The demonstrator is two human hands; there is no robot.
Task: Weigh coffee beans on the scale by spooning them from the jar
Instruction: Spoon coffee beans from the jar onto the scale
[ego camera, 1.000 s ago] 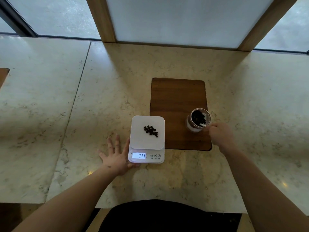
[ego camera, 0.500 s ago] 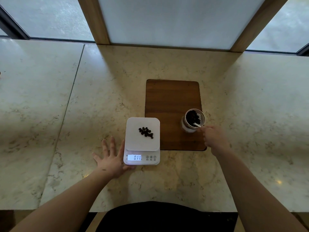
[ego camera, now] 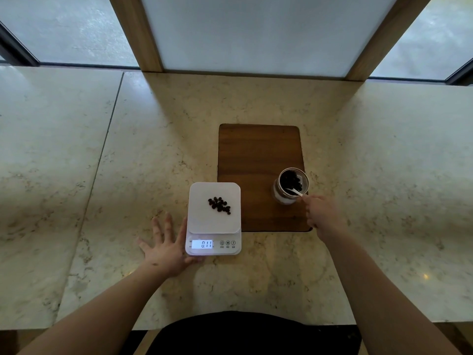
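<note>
A white digital scale (ego camera: 214, 221) sits on the marble counter, its lit display reading 0.11. A small heap of dark coffee beans (ego camera: 219, 205) lies on its platform. My left hand (ego camera: 166, 248) rests flat on the counter, fingers spread, its thumb side touching the scale's left front corner. To the right, a small glass jar (ego camera: 290, 186) with dark beans inside stands on a brown wooden board (ego camera: 256, 155). A white spoon (ego camera: 298, 192) leans inside the jar, its bowl down among the beans. My right hand (ego camera: 323, 216) pinches the spoon's handle at the jar's near right rim.
The pale marble counter (ego camera: 143, 139) has a seam running down its left part. Wooden window frames (ego camera: 138, 34) and glass panes rise behind it. The counter's front edge lies close to my dark-clothed body.
The hands, jar, spoon and scale hold nearly the same positions. The display still reads 0.11. Only the camera has shifted slightly.
</note>
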